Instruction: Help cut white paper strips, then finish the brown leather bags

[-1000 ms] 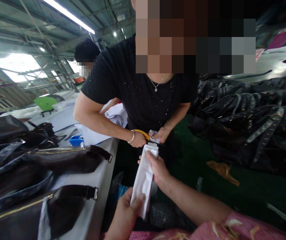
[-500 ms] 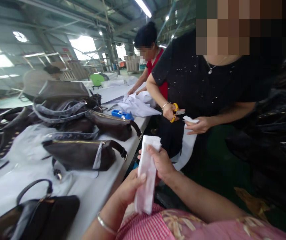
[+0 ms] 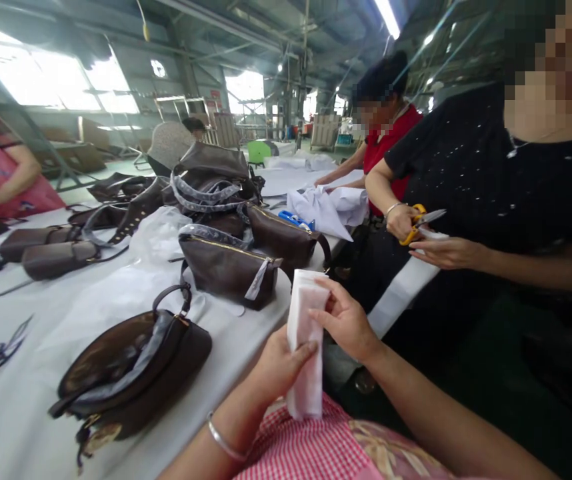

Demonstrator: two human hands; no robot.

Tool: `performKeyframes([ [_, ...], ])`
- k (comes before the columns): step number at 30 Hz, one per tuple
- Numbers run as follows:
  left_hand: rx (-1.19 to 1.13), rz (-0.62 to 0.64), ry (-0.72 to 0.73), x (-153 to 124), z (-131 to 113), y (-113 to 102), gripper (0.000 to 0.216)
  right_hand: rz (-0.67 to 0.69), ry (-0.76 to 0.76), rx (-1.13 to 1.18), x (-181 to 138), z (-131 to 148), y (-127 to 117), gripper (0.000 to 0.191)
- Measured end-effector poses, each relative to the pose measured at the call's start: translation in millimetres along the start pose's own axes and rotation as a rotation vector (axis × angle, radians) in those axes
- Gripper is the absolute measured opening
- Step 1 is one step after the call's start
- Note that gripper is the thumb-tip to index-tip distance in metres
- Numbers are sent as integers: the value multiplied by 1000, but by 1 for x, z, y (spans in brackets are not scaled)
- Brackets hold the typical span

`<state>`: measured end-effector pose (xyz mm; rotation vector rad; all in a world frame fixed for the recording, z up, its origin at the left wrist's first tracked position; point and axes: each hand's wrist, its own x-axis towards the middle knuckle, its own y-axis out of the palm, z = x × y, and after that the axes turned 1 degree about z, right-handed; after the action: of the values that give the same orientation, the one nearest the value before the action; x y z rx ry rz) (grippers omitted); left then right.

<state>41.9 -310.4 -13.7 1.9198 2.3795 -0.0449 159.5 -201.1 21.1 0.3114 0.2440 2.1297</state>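
Observation:
Both my hands hold an upright folded stack of white paper or fabric strips (image 3: 307, 347) over my lap, at the table's near edge. My left hand (image 3: 279, 365) grips its lower half, thumb across the front. My right hand (image 3: 345, 318) pinches its top edge with fingers curled round it. A person in a black top stands close on the right, holding yellow-handled scissors (image 3: 419, 221) in one hand and a long white strip (image 3: 401, 291) in the other.
A white-covered table (image 3: 31, 393) carries several dark brown bags; the nearest bag (image 3: 131, 363) lies by my left arm, another bag (image 3: 229, 267) sits just behind the stack. Other people work at the far end and far left. Dark bags are piled at right.
My view has swung left toward the table. The stack came away from the person's scissors and was drawn back toward my lap; the person now holds the cut strip apart from it.

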Motion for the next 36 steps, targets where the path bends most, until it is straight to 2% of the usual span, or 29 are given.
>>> performKeyframes([
  [3, 7, -17, 13, -6, 0, -3, 39, -8, -74, -89, -3, -4, 5, 47],
  [7, 0, -14, 13, -12, -1, -6, 39, -15, -72, -122, -3, -7, 7, 39],
  [9, -1, -14, 16, -13, -1, -7, 39, -8, -104, -185, -2, -8, 7, 26],
  [13, -37, -3, -3, -15, 2, -8, 39, -18, -381, -420, -2, -10, 5, 8],
  [18, -192, 56, -44, -15, 7, -7, 45, -77, -704, -805, -13, -7, -4, 17],
  [21, -263, 78, -45, -15, 9, -6, 45, 57, -776, -777, -21, -7, -7, 24],
  [22, -275, 76, -40, -15, 10, -6, 45, 119, -745, -708, -23, -7, -7, 24],
  [24, -279, 61, -39, -17, 13, -5, 45, 178, -580, -552, -24, -9, -5, 22],
  [26, -276, 36, -57, -20, 16, -6, 47, 149, -342, -444, -23, -12, -2, 26],
  [29, -261, -20, -111, -25, 22, -7, 50, 138, -84, -488, -20, -16, 0, 33],
  [33, -320, -78, -151, -33, 27, -10, 53, 131, -71, -594, -20, -18, 5, 27],
  [36, -416, -69, -160, -42, 22, -12, 60, -53, -24, -507, -19, -13, 15, 32],
])
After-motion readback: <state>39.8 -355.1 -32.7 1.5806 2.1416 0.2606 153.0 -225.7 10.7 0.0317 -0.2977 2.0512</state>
